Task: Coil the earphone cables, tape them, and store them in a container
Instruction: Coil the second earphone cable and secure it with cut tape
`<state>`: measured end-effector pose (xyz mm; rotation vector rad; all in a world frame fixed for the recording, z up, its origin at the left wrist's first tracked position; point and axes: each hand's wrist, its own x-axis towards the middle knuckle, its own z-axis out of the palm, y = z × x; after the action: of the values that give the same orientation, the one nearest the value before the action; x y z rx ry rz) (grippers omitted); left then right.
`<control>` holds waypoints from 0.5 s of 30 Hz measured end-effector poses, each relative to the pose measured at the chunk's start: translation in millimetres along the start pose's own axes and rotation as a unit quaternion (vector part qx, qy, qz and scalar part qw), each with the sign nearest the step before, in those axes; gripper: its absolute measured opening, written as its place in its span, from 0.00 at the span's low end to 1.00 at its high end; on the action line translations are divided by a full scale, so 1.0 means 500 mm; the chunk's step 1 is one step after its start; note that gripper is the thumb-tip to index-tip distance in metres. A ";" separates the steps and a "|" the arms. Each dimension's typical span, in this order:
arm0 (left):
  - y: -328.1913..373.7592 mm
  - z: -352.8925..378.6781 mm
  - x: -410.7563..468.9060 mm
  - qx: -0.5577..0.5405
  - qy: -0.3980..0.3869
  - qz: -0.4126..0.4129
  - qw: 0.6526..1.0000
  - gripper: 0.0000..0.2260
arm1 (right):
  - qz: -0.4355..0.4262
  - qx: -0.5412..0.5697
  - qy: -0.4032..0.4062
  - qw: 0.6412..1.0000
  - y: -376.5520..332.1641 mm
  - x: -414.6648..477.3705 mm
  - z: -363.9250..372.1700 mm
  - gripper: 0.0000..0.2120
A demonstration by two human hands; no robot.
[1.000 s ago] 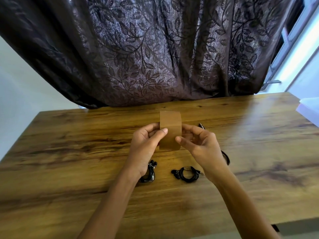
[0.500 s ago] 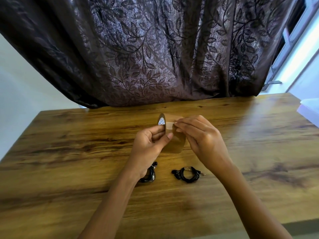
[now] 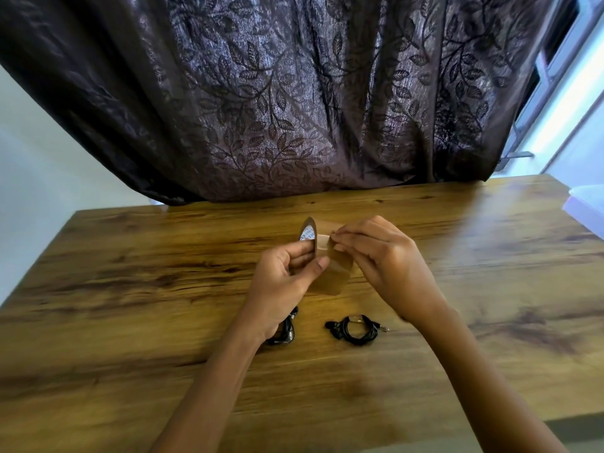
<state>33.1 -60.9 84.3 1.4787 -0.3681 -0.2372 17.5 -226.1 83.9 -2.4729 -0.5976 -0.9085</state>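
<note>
A dark curtain with a leaf pattern hangs across the back and reaches down to the far edge of a wooden table, which fills the lower half of the view. A bright window frame shows to the right of the curtain. Two bare forearms reach in from the near edge and meet above the middle of the table. The left hand holds a roll of brown tape upright in the air. Its thumb presses on the roll's outer face and its fingers curl in at the core, where a white printed label shows. The right hand is at the top of the same roll, its fingertips bunched together and pinching at the outer layer beside a paler patch of tape. Whether a loose end is lifted cannot be told. At the right edge of the table sits a pale object, cut off by the frame. Near the person, between the two wrists, a coiled black earphone lies flat on the wood, its plug pointing right. A second black earphone bundle lies just left of it, partly hidden under the left wrist.
</note>
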 end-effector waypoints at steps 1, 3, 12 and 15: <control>-0.002 0.000 0.000 0.006 0.001 0.000 1.000 0.11 | -0.003 -0.006 -0.010 1.000 0.000 0.000 -0.002 0.12; -0.004 0.000 0.000 0.013 0.003 0.000 1.000 0.11 | -0.001 -0.017 -0.025 1.000 -0.002 0.001 -0.005 0.13; -0.009 -0.003 -0.002 0.039 0.005 0.015 0.999 0.14 | 0.004 -0.012 -0.032 0.999 -0.006 0.003 -0.004 0.12; -0.006 -0.001 -0.004 0.036 0.001 0.021 0.999 0.12 | 0.005 -0.010 -0.023 1.000 -0.007 0.000 -0.002 0.12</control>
<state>31.6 -59.7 81.0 1.5411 -0.4092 -0.1906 15.2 -223.9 85.7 -2.5185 -0.5950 -0.8589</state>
